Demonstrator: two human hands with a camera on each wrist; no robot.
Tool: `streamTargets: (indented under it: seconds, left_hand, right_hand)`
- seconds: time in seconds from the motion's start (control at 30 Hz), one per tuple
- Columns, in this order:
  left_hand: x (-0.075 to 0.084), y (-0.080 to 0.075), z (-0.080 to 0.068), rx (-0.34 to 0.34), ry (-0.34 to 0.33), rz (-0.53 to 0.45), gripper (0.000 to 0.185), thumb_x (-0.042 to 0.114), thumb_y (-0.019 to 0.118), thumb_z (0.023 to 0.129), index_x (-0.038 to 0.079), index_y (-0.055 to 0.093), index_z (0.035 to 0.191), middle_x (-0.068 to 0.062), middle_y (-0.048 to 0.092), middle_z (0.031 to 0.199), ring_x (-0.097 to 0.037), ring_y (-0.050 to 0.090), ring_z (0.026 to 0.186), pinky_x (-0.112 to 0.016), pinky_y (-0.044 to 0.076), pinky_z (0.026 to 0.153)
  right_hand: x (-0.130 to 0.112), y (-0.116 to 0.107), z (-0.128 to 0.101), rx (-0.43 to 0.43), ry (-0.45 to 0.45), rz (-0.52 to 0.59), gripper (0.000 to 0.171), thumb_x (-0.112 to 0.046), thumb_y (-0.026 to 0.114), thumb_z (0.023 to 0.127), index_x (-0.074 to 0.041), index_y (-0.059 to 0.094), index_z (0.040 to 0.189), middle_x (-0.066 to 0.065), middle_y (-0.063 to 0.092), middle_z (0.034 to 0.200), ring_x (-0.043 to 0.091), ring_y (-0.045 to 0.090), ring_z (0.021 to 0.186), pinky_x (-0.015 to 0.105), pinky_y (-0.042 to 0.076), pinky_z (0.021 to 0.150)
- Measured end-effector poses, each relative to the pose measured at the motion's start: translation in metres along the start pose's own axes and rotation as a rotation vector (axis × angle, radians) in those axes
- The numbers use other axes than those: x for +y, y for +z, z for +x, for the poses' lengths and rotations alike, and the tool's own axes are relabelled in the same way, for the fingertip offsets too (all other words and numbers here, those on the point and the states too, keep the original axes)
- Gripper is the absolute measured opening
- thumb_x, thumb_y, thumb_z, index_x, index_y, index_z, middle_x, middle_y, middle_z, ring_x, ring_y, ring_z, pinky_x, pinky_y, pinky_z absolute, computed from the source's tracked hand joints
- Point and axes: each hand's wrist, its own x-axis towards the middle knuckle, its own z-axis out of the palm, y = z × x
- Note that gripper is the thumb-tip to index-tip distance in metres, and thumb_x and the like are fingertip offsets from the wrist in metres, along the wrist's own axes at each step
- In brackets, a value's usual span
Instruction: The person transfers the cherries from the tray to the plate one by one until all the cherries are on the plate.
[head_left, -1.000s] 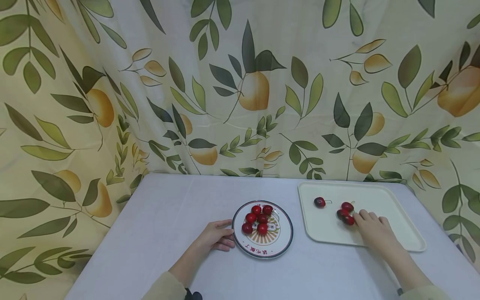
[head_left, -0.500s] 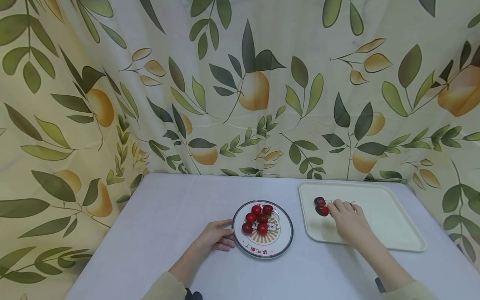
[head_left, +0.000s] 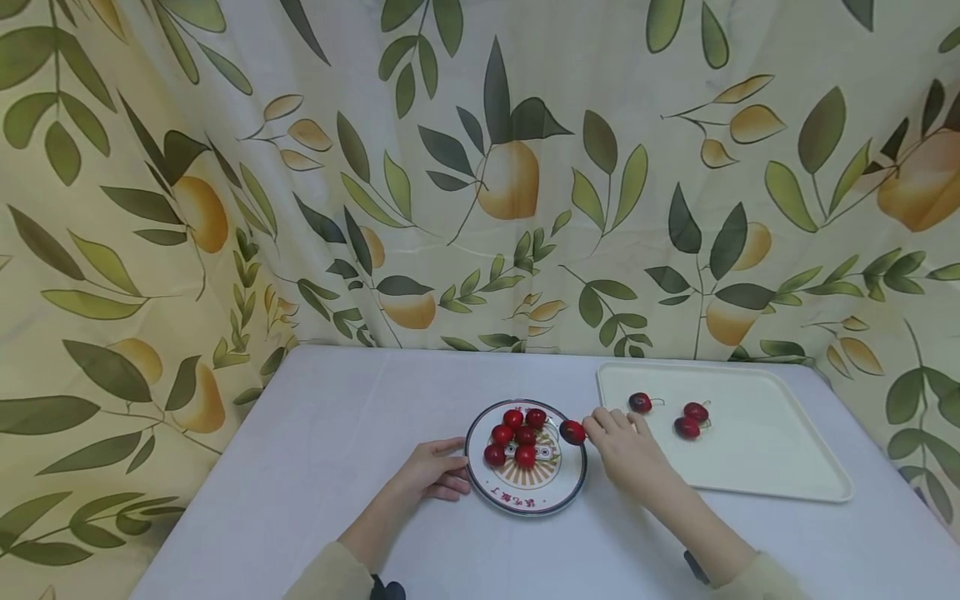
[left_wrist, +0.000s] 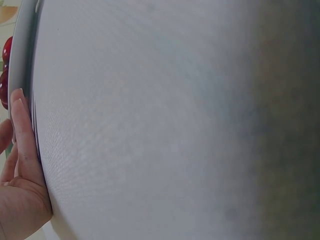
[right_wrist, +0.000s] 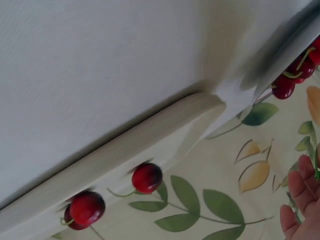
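My right hand (head_left: 622, 448) pinches a dark red cherry (head_left: 572, 432) by its stem end, over the right rim of the round white plate (head_left: 527, 497). That plate has a dark-lined edge, a printed design and red lettering. Several red cherries (head_left: 502, 434) lie grouped on its upper left part. At the plate's left side, my left hand (head_left: 432, 473) rests fairly straight fingertips against the rim. In the left wrist view a finger (left_wrist: 26, 132) lies along the plate's outer side. The right wrist view shows my right fingers (right_wrist: 301, 192) at its edge, the held cherry hidden.
A cream rectangular tray (head_left: 772, 442) stands at the right. It bears one cherry (head_left: 640, 403) near its left side and two more close together, the nearer a dark cherry (head_left: 686, 427). A white cloth covers the table (head_left: 360, 400). Behind hangs a fruit-patterned curtain (head_left: 465, 275).
My right hand has moved left from the tray to the plate's right rim, carrying one cherry away from the group on the tray. The left hand and plate have stayed put.
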Motion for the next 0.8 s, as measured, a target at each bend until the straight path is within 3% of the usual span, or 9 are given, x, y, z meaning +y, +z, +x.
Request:
streamTargets:
  seconds: [0.4,0.63,0.8]
  left_hand:
    - [-0.002,-0.001,0.001,-0.01,0.008,-0.005,0.05,0.012,0.058,0.088,0.005,0.042,0.136,-0.009,0.068,0.076,-0.018,0.067,0.061,-0.03,0.056,0.057]
    - [0.0,-0.001,0.0,-0.01,0.003,-0.003,0.05,0.012,0.057,0.089,0.005,0.042,0.136,-0.008,0.068,0.076,-0.017,0.067,0.061,-0.03,0.056,0.056]
    - [0.0,-0.001,0.0,-0.012,-0.002,-0.002,0.05,0.013,0.057,0.089,0.006,0.043,0.136,-0.009,0.068,0.076,-0.018,0.067,0.062,-0.03,0.056,0.056]
  right_hand:
    - [-0.046,0.016,0.012,-0.117,-0.115,0.023,0.037,-0.002,0.067,0.076,-0.004,0.052,0.109,0.011,0.05,0.106,0.028,0.047,0.097,0.047,0.041,0.086]
    - [-0.062,0.02,0.015,-0.181,-0.134,-0.014,0.04,-0.008,0.071,0.075,-0.006,0.052,0.111,0.012,0.052,0.114,0.028,0.049,0.106,0.046,0.041,0.092]
    - [-0.067,0.023,0.017,-0.189,-0.156,-0.047,0.046,-0.013,0.077,0.071,-0.007,0.054,0.11,0.011,0.052,0.109,0.026,0.049,0.103,0.044,0.042,0.088]
